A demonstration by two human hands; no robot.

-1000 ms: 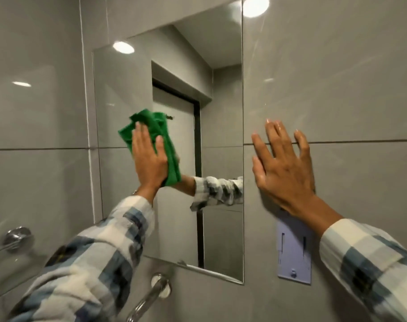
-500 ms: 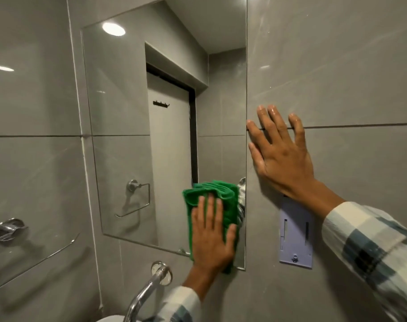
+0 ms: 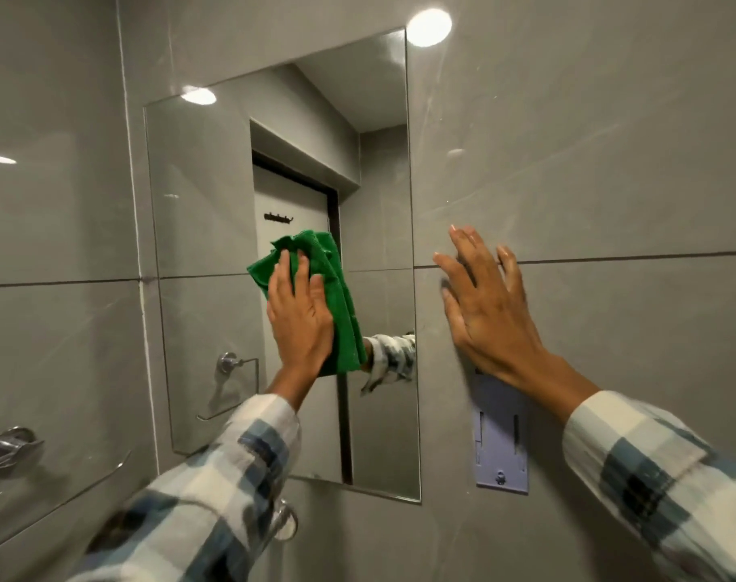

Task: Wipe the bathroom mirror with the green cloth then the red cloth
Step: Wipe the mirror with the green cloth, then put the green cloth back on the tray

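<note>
A frameless rectangular mirror (image 3: 215, 228) hangs on the grey tiled wall. My left hand (image 3: 301, 319) presses a crumpled green cloth (image 3: 337, 296) flat against the middle of the glass, a little right of centre. My right hand (image 3: 490, 312) rests open, palm flat and fingers spread, on the wall tile just right of the mirror's edge. Both arms wear a blue and white checked sleeve. No red cloth shows anywhere in view.
A lilac plastic wall holder (image 3: 502, 438) is fixed below my right hand. A chrome towel bar (image 3: 11, 447) runs along the left wall. A chrome tap fitting (image 3: 286, 522) sticks out below the mirror. Ceiling lights glare off the tiles.
My left hand has carried the green cloth from the mirror's lower right corner up to its middle. My right hand has stayed flat on the wall tile.
</note>
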